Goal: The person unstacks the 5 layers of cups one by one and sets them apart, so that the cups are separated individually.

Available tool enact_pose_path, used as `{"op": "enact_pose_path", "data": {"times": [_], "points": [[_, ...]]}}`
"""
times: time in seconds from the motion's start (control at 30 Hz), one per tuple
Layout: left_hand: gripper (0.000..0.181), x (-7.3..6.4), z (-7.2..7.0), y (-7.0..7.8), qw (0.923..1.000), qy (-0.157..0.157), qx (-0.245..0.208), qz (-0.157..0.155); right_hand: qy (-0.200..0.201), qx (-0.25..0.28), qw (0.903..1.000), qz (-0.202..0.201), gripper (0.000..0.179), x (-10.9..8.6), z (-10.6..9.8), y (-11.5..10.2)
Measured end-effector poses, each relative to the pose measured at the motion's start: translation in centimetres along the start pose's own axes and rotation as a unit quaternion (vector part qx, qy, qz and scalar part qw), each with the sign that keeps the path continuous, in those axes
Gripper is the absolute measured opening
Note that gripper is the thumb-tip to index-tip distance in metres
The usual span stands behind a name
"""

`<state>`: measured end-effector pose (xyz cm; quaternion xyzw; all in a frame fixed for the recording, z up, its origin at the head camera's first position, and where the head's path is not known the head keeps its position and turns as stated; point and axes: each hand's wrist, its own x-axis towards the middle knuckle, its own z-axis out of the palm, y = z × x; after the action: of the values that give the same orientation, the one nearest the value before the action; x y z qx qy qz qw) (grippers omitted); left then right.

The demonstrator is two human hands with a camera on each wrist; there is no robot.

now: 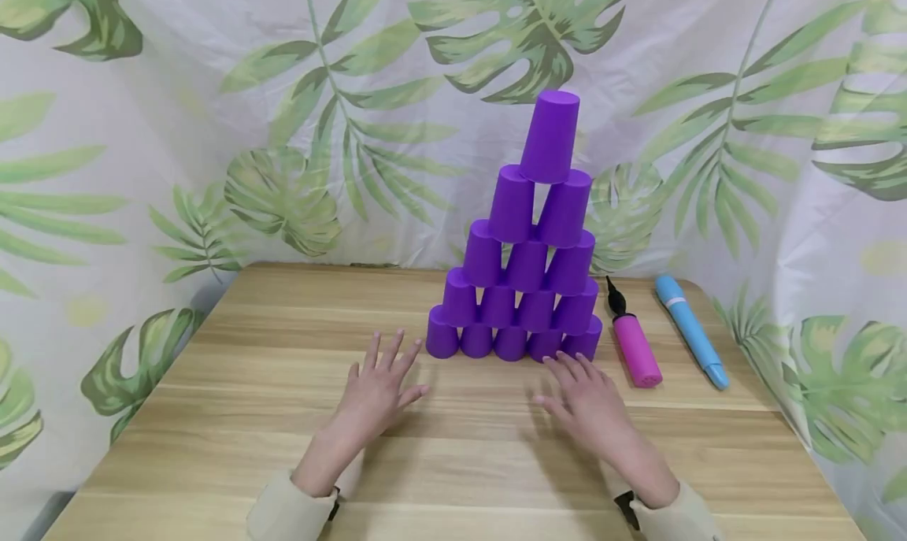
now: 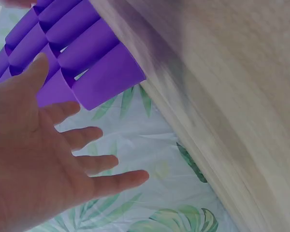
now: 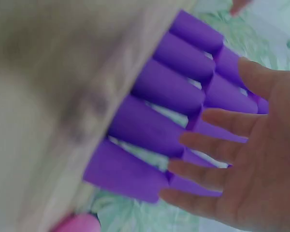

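Observation:
A pyramid of upside-down purple cups stands on the wooden table, stacked in several rows that narrow to a single top cup. My left hand is held over the table, left of and in front of the bottom row, fingers spread and holding nothing. In front of the pyramid's right side is my right hand, its fingers extended and its fingertips overlapping the bottom row in the head view. The right wrist view shows that hand palm on, with nothing in it, and the bottom-row cups behind it.
To the right of the cups lies a pink hand pump with a black nozzle. Farther right is a light-blue pen-shaped tube. The wooden table ends at a leaf-patterned curtain behind and on both sides.

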<state>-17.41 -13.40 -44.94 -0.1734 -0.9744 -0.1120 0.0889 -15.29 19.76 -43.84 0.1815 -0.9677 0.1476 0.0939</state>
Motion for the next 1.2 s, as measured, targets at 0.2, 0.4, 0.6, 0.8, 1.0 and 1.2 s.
{"op": "enact_pose_path", "data": {"times": [0.2, 0.4, 0.6, 0.8, 1.0, 1.2], "points": [[0.065, 0.1, -1.6, -0.3, 0.9977, -0.03, -0.062, 0.001, 0.0, 0.073, 0.9954, 0.062, 0.054, 0.3, -5.0, 2.9], [0.056, 0.4, -3.7, -0.8, 0.9883, 0.003, -0.149, 0.031, -0.027, 0.152, 0.9839, 0.089, 0.053, 2.1, -8.3, 5.8], [0.041, 0.8, -5.0, -0.1, 0.9697, 0.045, -0.227, 0.079, -0.051, 0.24, 0.9679, 0.055, 0.077, 4.8, -6.9, 8.6], [0.027, 2.9, -6.6, 0.6, 0.9418, 0.096, -0.303, 0.109, -0.067, 0.28, 0.9558, 0.06, 0.081, 5.5, -4.7, 9.7], [0.029, 7.2, -11.1, 1.6, 0.8949, 0.174, -0.396, 0.109, -0.06, 0.274, 0.9582, 0.054, 0.074, 6.1, -3.7, 9.6], [0.039, 12.3, -16.2, 4.4, 0.8599, 0.207, -0.448, 0.131, -0.057, 0.257, 0.9631, 0.053, 0.068, 6.6, -2.7, 9.7]]}}
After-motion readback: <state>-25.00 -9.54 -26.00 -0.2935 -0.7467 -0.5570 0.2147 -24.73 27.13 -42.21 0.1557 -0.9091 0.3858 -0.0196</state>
